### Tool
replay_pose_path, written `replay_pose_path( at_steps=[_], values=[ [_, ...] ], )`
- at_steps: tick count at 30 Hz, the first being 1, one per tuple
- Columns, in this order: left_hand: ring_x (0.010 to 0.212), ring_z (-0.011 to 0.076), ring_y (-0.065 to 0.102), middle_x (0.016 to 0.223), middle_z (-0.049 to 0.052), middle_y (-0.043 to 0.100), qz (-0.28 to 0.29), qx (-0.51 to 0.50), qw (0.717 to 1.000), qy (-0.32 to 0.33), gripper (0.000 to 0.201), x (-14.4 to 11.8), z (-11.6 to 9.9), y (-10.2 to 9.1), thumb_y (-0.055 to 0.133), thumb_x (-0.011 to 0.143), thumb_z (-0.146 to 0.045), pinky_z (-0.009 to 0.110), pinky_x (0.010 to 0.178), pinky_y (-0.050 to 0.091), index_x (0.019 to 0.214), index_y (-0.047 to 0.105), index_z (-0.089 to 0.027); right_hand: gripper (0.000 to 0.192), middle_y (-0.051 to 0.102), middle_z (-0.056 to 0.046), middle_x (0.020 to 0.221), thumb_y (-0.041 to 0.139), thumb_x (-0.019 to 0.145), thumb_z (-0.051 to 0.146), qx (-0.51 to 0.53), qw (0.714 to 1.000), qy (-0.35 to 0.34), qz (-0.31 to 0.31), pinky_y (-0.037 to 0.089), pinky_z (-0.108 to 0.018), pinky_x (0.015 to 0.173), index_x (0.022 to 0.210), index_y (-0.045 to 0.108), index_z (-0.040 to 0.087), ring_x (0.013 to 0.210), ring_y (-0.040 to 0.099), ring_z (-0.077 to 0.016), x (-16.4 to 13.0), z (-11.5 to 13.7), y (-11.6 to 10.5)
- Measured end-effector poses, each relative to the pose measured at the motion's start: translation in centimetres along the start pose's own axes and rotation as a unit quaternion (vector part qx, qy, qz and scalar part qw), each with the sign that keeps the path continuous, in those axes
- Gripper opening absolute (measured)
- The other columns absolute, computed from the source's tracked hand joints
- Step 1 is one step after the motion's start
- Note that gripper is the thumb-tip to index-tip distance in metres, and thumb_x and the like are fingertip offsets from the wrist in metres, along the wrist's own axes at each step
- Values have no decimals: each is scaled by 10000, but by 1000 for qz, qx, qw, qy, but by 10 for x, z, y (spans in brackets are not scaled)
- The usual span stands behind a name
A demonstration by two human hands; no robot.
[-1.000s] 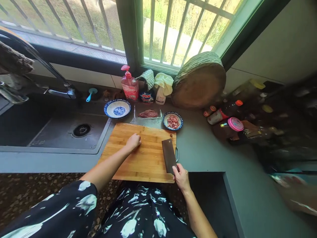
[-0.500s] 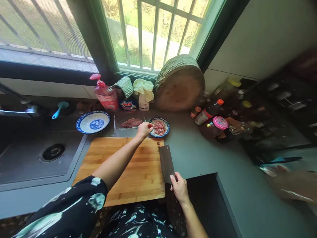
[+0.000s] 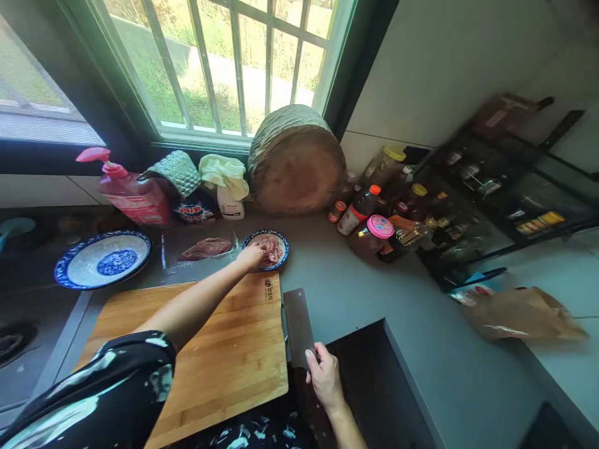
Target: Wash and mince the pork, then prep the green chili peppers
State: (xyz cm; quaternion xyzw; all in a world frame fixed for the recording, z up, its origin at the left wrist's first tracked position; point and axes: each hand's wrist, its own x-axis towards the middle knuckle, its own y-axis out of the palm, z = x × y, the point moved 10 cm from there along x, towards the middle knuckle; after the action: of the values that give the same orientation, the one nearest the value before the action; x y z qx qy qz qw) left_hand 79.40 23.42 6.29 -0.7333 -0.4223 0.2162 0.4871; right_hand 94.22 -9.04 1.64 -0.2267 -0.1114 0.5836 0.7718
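My left hand (image 3: pixel 253 255) reaches across the cutting board to a small blue-rimmed plate (image 3: pixel 286 249) of cut raw meat (image 3: pixel 274 247). Its fingers are curled together at the meat's left side; what they pinch, if anything, is hidden. In my right hand (image 3: pixel 325 379) is a cleaver (image 3: pixel 298 325), gripped by the handle, its dark blade pointing away along the board's right edge. The wooden cutting board (image 3: pixel 243 349) lies in front of me, with a few tiny scraps on it. Behind it a larger piece of raw meat (image 3: pixel 206 248) rests on clear plastic.
A larger blue-and-white plate (image 3: pixel 84 265) stands left, beside the sink (image 3: pixel 35 312). Along the window are a pink pump bottle (image 3: pixel 135 196), cloth-topped bottles and a big round wooden block (image 3: pixel 299 171). Sauce bottles and a pink-lidded jar (image 3: pixel 374 234) crowd the right corner. An open drawer (image 3: pixel 369 374) is at front right.
My left hand has gone from above the small plate's left edge down into the meat. The view has swung right. My right hand still holds the cleaver beside the board.
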Motion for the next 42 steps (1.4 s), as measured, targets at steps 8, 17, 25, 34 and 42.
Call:
replay_pose_path(
  at_steps=[8,17,25,34,42],
  values=[
    [939,190,585,1069,66,629,-28,33,997,-72,277,-69,9,-24,486,777,-269,242,809,424,978,661,-195,289,480,57,408,427,860,420,-24,1000,-17,6,358,-156,451,707,509,189,392,509,-95,-1,4,-5],
    [835,193,589,908,70,634,182,57,980,-61,159,-240,-12,65,531,757,-255,245,697,429,840,659,-208,303,516,47,446,431,848,451,-6,997,-28,72,387,-171,458,778,541,178,396,527,-105,9,15,20],
    [716,196,583,760,93,637,158,60,984,-49,232,-233,-11,79,443,793,-199,267,645,416,663,633,-164,299,514,48,449,432,854,438,-2,996,-33,86,392,-175,465,797,552,170,405,528,-107,4,25,29],
    [696,146,577,763,33,664,-111,-10,993,-44,215,-120,-10,-67,492,790,-274,225,656,395,780,688,-185,287,536,40,452,440,846,430,8,998,-5,64,387,-173,459,802,556,171,396,511,-102,-1,14,21],
    [926,217,522,1001,84,633,-173,-25,984,-20,199,-50,-8,-43,581,736,-225,315,794,404,912,669,-193,232,504,58,430,459,841,391,21,999,-8,44,376,-169,457,776,537,182,393,494,-96,0,18,25]
  ],
)
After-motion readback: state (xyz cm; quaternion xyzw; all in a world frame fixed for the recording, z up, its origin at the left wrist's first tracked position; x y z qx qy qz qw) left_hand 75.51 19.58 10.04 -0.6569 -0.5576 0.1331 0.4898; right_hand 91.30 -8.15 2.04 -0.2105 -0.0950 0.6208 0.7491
